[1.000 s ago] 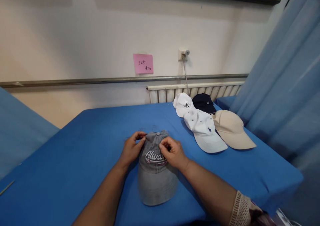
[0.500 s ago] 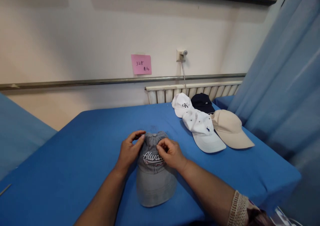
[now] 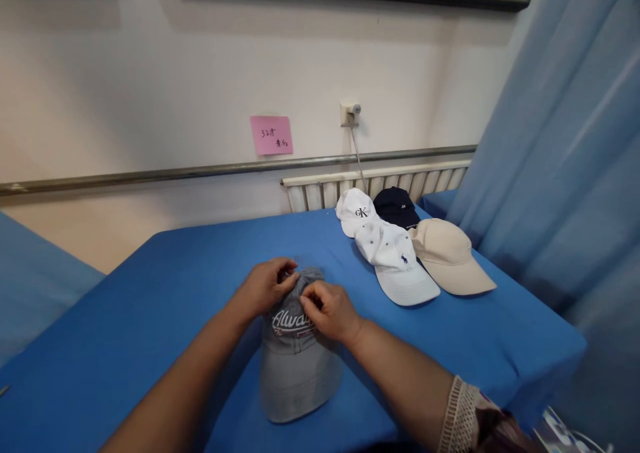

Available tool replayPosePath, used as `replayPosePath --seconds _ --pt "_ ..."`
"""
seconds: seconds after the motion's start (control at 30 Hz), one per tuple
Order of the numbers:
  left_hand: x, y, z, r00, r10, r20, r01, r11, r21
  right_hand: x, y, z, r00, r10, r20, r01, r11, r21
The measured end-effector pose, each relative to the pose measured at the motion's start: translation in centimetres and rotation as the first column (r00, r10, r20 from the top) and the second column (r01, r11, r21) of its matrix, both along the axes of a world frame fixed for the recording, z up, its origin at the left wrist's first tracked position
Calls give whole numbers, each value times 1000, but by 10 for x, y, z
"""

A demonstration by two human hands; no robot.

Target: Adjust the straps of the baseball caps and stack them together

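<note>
A grey baseball cap [image 3: 300, 379] with white "Always" lettering lies on the blue-covered table, its brim towards me. At the upper left of its crown, my left hand [image 3: 267, 285] has its fingers curled over with the thumb close to them, gripping the fabric. My right hand [image 3: 331, 311] pinches the front right of the crown between thumb and fingers, covering the end of the lettering. Part of the crown's top shows blurred between the hands.
To the right on the blue cover [image 3: 125, 319] lie a white CK cap [image 3: 353, 216], a dark navy cap [image 3: 395, 206], a pale cap with a horse-rider logo [image 3: 405, 276] and a beige cap [image 3: 447, 256]. Behind are a radiator [image 3: 325, 189] and a wall rail; a blue curtain [image 3: 550, 139] hangs right.
My left hand has curled in over the crown, its wrist turned. My right hand keeps its pinch. The whole view has shifted slightly, with the other caps lying as before.
</note>
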State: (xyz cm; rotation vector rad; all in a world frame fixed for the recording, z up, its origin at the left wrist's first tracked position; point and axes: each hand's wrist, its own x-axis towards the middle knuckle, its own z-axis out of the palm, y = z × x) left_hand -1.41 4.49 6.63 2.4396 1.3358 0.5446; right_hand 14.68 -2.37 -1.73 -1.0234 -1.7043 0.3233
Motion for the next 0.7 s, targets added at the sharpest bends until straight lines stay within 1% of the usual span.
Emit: replayPosePath --seconds 0.1,0.2,0.33,0.47,0.6,0.7 --pt "2 10 5 998 54 -29 -53 997 50 10 -1 -1 993 -56 -106 54 998 -25" --pt "9 27 5 996 79 -38 -76 994 77 28 -6 -4 974 -118 -191 104 991 -82" --pt "33 56 1 996 82 -27 -79 992 95 55 -12 -13 955 -175 -240 138 977 -162" --pt "70 87 1 995 98 -27 -95 990 109 67 -13 -19 956 -201 -214 156 965 -209" --pt "104 118 4 991 126 -42 -119 981 151 65 -12 -18 972 -189 -142 157 966 -208" --pt "123 141 6 986 157 -50 -146 973 180 62 -9 -16 979 -176 -102 149 962 -227"
